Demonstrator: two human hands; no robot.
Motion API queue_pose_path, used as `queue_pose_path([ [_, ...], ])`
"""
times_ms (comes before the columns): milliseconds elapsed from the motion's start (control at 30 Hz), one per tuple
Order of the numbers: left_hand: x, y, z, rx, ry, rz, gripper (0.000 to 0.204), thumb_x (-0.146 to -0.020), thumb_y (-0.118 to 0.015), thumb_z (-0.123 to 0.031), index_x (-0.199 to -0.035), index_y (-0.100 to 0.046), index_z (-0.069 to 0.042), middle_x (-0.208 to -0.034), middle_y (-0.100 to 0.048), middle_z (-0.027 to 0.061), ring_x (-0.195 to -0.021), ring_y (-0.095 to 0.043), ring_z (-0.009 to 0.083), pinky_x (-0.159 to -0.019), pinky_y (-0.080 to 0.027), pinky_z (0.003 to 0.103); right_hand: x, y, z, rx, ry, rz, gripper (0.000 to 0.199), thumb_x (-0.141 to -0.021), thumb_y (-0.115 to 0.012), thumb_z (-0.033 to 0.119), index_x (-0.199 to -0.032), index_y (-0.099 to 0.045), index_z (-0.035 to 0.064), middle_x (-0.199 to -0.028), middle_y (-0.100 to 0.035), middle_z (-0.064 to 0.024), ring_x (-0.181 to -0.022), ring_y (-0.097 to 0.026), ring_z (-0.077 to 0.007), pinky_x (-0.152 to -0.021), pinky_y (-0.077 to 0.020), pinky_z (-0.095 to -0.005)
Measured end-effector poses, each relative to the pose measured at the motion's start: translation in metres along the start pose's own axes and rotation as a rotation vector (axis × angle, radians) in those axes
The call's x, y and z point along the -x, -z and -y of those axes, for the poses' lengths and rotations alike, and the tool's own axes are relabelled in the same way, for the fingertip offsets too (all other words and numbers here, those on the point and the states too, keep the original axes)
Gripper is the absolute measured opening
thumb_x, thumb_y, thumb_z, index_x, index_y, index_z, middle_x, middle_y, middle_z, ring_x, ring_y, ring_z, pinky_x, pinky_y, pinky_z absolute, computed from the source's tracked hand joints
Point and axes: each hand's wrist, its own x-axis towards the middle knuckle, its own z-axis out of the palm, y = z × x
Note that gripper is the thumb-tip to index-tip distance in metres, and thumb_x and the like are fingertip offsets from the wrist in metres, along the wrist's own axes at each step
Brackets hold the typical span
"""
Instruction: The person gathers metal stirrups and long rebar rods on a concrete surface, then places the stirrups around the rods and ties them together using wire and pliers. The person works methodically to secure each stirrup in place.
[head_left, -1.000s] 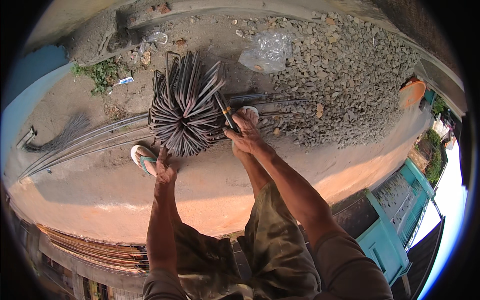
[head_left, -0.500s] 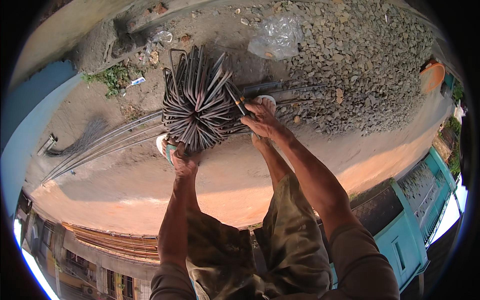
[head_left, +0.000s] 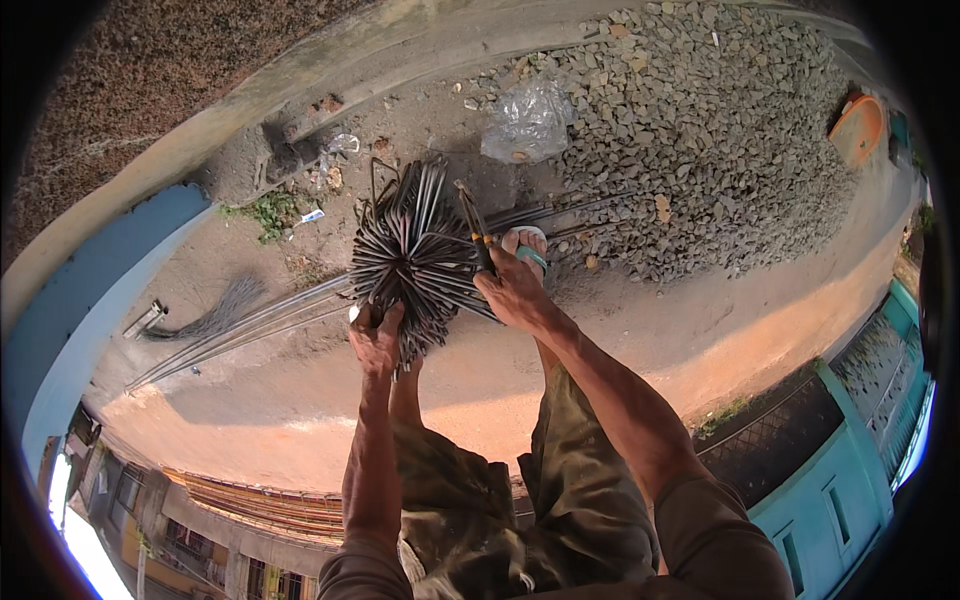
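Sandy ground (head_left: 250, 400) is spreading below the person, with gravel (head_left: 700, 130) heaped at the far right and a plastic bag (head_left: 528, 120) lying at its edge. Long rods (head_left: 250, 322) are lying across the sand. Left hand (head_left: 378, 340) is gripping the near edge of a bundle of bent steel stirrups (head_left: 415, 260). Right hand (head_left: 515, 290) is clenching pliers (head_left: 475, 225) against the bundle's right side, above a sandalled foot (head_left: 527, 248).

Sandy ground (head_left: 300, 400) with long steel rods (head_left: 240, 325), gravel heap (head_left: 720, 130) (plastic bag (head_left: 528, 120) beside).
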Motion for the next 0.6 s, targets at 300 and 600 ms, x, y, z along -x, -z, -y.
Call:
queue_pose_path([
  [300, 0.002, -0.028, -0.198, -0.272, 0.046, 0.429, 0.036, -0.074, -0.079, -0.026, -0.087, -0.067, 0.005, -0.068, -0.063, 0.0039, -0.061, -0.053, 0.0128, -0.059, -0.046, 0.030, -0.011, 0.236, 0.015, -1.309, -0.913, -0.130, 0.023, -0.084, -0.053, 0.017, -0.097, -0.056, -0.0006, -0.085, -0.060, -0.0100, -0.081, -0.062, -0.0194, -0.073, -0.0519, -0.0321],
  [600, -0.096, -0.139, -0.153, -0.832, -0.628, -0.004, 0.101, -0.070, -0.078, -0.054, -0.146, -0.032, -0.004, -0.151, -0.025, 0.0243, -0.139, -0.022, 0.0456, -0.112, -0.024, 0.054, 0.051, 0.270, -0.095, -0.590, -0.673, -0.564, 0.014, -0.092, -0.061, 0.018, -0.087, -0.059, 0.0046, -0.071, -0.059, -0.0014, -0.064, -0.053, -0.0071, -0.054, -0.0405, -0.0267],
])
